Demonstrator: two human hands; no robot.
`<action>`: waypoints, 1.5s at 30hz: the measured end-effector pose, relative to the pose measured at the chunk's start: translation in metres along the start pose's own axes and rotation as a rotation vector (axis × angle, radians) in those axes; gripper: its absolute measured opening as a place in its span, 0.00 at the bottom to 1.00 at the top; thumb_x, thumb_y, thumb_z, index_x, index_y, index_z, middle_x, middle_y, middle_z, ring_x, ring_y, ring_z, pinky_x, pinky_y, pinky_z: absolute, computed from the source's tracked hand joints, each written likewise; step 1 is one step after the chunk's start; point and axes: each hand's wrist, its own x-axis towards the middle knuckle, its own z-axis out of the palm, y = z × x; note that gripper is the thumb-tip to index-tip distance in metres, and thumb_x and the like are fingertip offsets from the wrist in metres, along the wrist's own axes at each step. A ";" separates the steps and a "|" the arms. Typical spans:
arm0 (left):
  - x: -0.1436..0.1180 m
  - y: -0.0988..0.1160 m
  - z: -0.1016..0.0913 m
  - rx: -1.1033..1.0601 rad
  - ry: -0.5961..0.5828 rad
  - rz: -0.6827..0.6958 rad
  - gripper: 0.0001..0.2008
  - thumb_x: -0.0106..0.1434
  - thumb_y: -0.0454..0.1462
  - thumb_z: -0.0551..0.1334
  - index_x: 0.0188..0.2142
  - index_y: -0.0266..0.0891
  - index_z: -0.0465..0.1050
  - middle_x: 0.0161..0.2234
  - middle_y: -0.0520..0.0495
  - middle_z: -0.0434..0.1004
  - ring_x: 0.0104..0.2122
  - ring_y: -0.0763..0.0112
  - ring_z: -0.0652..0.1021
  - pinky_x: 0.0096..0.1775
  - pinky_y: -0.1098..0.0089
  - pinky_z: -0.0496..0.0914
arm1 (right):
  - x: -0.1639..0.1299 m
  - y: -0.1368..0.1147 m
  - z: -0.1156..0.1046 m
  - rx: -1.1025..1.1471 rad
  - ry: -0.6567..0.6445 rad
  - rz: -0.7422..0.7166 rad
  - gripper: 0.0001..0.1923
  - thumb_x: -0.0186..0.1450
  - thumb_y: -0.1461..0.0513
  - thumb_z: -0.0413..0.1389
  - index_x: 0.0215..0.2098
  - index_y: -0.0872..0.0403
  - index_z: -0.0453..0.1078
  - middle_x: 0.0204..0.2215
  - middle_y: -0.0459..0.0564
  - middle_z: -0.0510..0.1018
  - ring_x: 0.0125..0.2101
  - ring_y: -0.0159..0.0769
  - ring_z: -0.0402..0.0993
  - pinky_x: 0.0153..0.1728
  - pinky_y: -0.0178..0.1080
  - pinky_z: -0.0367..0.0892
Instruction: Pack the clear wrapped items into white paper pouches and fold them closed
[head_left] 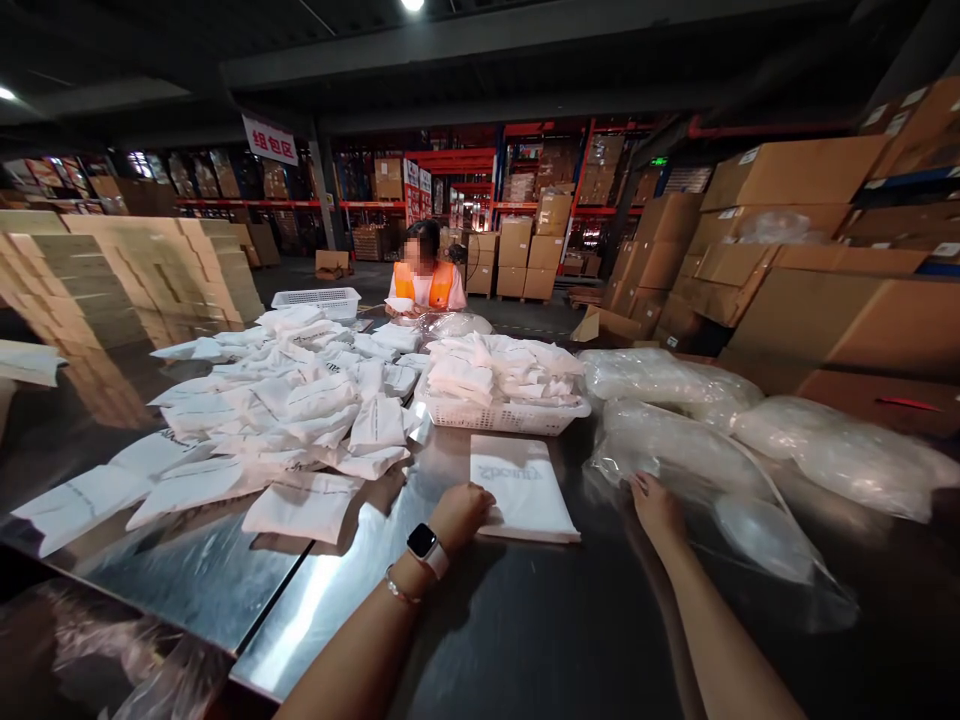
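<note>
A flat white packet (521, 485) with grey printed lettering lies on the dark metal table in front of me. My left hand (463, 512), with a watch on its wrist, is closed at the packet's left edge, its fingers curled and partly hidden. To the right, my right hand (657, 508) pinches the near left edge of a clear plastic bag (675, 450). Behind the packet stands a white plastic basket (499, 416) heaped with white packets (517, 365). A large loose pile of similar packets (292, 400) spreads over the table on my left.
More inflated-looking clear plastic bags (840, 440) cover the right side of the table. Across it, a person in an orange vest (427, 285) holds something white near another white basket (316, 301). Stacked cartons (795, 190) rise at right, flat cardboard stacks (165, 265) at left.
</note>
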 end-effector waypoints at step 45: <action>-0.031 0.047 -0.003 0.167 -0.079 0.407 0.15 0.64 0.26 0.51 0.37 0.35 0.76 0.40 0.39 0.77 0.42 0.61 0.77 0.45 0.63 0.71 | -0.107 -0.041 -0.150 -0.239 -0.579 -0.267 0.22 0.56 0.63 0.57 0.49 0.55 0.74 0.48 0.56 0.77 0.49 0.47 0.73 0.50 0.42 0.67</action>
